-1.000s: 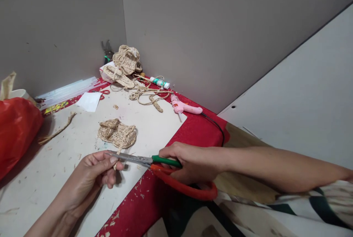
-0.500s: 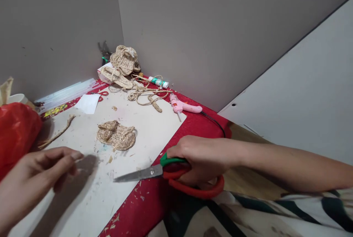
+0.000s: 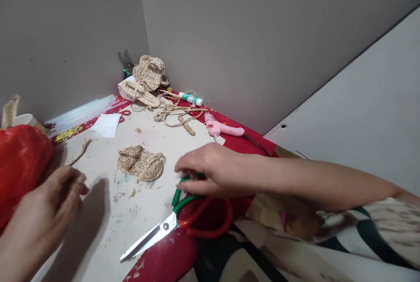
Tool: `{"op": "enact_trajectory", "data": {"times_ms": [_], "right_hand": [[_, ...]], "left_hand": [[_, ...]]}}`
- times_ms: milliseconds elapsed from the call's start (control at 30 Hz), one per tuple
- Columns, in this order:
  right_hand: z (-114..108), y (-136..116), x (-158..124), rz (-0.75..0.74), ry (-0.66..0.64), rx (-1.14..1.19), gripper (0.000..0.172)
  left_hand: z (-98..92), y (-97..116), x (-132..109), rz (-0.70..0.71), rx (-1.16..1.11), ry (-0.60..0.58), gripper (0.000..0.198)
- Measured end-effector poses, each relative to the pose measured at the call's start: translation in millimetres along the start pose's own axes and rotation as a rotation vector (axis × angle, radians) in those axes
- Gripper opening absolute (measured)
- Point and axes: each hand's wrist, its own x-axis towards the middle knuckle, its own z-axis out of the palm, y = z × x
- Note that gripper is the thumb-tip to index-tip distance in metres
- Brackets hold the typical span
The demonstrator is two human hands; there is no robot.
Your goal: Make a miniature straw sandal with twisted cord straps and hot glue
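My right hand (image 3: 210, 170) is at the green handle (image 3: 179, 194) of a large pair of scissors (image 3: 166, 227), its thumb and fingers loosely around that loop. The red handle (image 3: 226, 220) sits below, free of the fingers. The blades point to the lower left, above the board's edge. At the left, my left hand (image 3: 54, 205) is closed, fingers curled toward the thumb; whatever lies inside, if anything, is hidden. Between the hands a small woven straw piece (image 3: 141, 166) rests on the pale board (image 3: 111, 229). A short braided cord (image 3: 80, 153) lies beyond my left hand.
A pink glue gun (image 3: 223, 128) and its cable lie on the red surface at the right. Braided straw pieces (image 3: 149, 74) and loose cord fill the far corner. White paper (image 3: 106, 125), clear sticks (image 3: 88, 113) and a red plastic bag (image 3: 22, 163) are at the left.
The scissors have turned, their blades swinging down toward me, and my right hand's grip has loosened off the red handle. My left hand has drawn slightly back and curled more.
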Motion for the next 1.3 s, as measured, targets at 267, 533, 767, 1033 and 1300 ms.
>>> {"op": "enact_trajectory", "data": {"times_ms": [267,533,767,1033,1300], "right_hand": [[11,15,49,0.136,-0.004,0.13,0.065],[21,5,69,0.142,0.015,-0.069,0.112],[38,13,84,0.087,0.086,-0.105,0.099],[42,18,90,0.022,0.367,0.326,0.101],[40,17,87,0.036,0.476,0.698,0.087]], "left_hand": [[51.3,38,-11,-0.106,-0.332,-0.25,0.05],[55.9,44,-9,-0.304,-0.811,-0.281,0.047],[53.1,45,-8,-0.399,-0.869,-0.282,0.048],[49.3,47,-10,-0.409,-0.957,-0.385,0.055],[56.8,74,-13,-0.327,-1.112,-0.081,0.059]]}}
